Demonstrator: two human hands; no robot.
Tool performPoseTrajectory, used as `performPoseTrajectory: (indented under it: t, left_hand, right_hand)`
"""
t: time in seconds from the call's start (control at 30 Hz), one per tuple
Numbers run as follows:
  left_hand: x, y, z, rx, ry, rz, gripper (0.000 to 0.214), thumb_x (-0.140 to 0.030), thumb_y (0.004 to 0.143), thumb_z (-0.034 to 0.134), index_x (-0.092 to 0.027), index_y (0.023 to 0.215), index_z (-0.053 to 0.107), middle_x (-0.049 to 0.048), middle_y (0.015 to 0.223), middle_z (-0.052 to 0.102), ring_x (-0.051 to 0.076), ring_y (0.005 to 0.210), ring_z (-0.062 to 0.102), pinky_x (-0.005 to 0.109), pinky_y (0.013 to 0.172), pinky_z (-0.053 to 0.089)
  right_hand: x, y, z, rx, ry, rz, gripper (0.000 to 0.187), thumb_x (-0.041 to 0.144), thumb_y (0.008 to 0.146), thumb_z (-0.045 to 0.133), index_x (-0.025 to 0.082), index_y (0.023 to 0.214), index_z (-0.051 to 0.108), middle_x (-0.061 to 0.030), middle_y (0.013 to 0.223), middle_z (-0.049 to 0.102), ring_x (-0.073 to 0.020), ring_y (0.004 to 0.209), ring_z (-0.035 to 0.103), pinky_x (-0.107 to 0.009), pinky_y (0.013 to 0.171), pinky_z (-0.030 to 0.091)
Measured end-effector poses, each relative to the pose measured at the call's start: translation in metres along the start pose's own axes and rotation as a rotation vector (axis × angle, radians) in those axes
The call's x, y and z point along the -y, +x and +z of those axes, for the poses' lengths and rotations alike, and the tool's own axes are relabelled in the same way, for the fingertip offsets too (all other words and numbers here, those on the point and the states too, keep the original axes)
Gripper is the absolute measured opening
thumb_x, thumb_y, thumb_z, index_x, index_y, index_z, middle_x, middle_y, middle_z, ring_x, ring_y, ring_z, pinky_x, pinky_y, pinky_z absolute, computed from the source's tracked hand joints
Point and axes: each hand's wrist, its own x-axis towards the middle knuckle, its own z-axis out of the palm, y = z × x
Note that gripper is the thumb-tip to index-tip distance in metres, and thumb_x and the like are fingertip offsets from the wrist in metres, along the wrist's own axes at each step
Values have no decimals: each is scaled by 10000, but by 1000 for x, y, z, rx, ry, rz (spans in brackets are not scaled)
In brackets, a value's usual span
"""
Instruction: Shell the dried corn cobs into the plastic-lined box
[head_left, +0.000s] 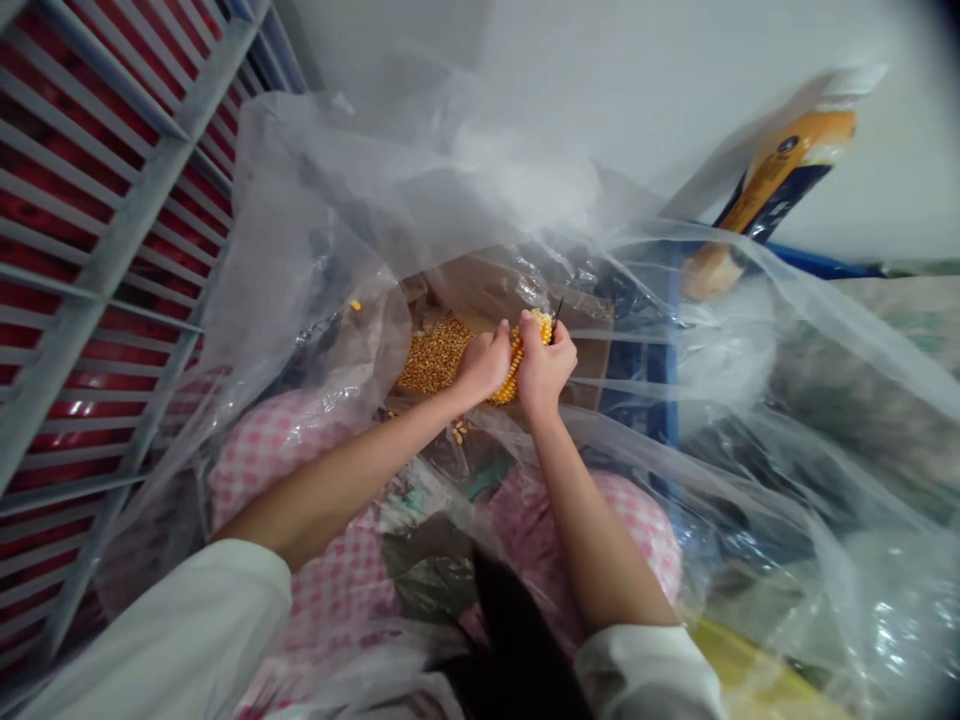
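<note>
An ear of yellow corn (507,388) is held at a slant between my two hands, above a heap of loose kernels (435,355). My left hand (484,366) is closed against the ear's left side, with the thumb up. From the right, my right hand (545,362) wraps round the ear, thumb near its paler upper end. A thin dark pointed thing (557,316) sticks up by the right fingers; its kind is unclear, and its lower part is hidden. A few kernels (459,430) lie on the plastic nearer me, and one kernel (355,305) lies off to the left.
Clear plastic sheeting (315,200) spreads round the heap and over my pink checked lap (300,430). Brown cardboard (596,365) and a blue crate (671,370) sit to the right. Metal slats (112,260) rise at left. An orange and dark-blue packet (787,165) leans against the wall.
</note>
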Motion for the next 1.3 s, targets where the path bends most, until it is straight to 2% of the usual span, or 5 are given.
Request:
performPoseTrajectory:
  t: [0.37, 0.7, 0.93, 1.1, 1.3]
  left_hand:
    - [3, 9, -13, 246, -267, -17, 736, -605, 832, 31, -164, 613, 578, 94, 677, 641, 176, 653, 604, 279, 610, 452]
    - [0, -5, -1, 24, 39, 11, 685, -536, 868, 103, -138, 771, 651, 162, 824, 676, 256, 817, 626, 348, 687, 454]
    - [22, 32, -8, 148, -83, -23, 709, -501, 889, 27, -147, 752, 626, 96, 733, 668, 167, 700, 627, 274, 643, 469]
    - [18, 40, -33, -173, 343, 107, 481, -421, 897, 262, -99, 906, 619, 170, 942, 656, 234, 944, 592, 343, 828, 420]
    - [-15, 4, -31, 209, -174, 117, 661, -554, 872, 127, -134, 825, 636, 86, 759, 678, 151, 658, 617, 247, 625, 444]
  right_hand:
    - [1, 5, -6, 45, 175, 68, 368, 530, 731, 490, 165, 684, 503, 42, 592, 432, -95, 564, 367, -230, 560, 320]
    - [10, 7, -2, 204, 139, 95, 335, 480, 631, 618, 178, 678, 480, 52, 610, 466, -84, 555, 370, -236, 561, 337]
    - [3, 5, 2, 241, 310, 168, 296, 439, 620, 608, 182, 696, 483, 57, 601, 427, -84, 548, 376, -229, 534, 341]
    - [4, 22, -10, 163, 466, 394, 282, 404, 589, 608, 179, 688, 470, 51, 592, 396, -92, 533, 394, -241, 509, 334]
    - [12, 25, -10, 206, 537, 396, 252, 418, 656, 531, 197, 696, 418, 43, 593, 392, -98, 527, 415, -252, 506, 366]
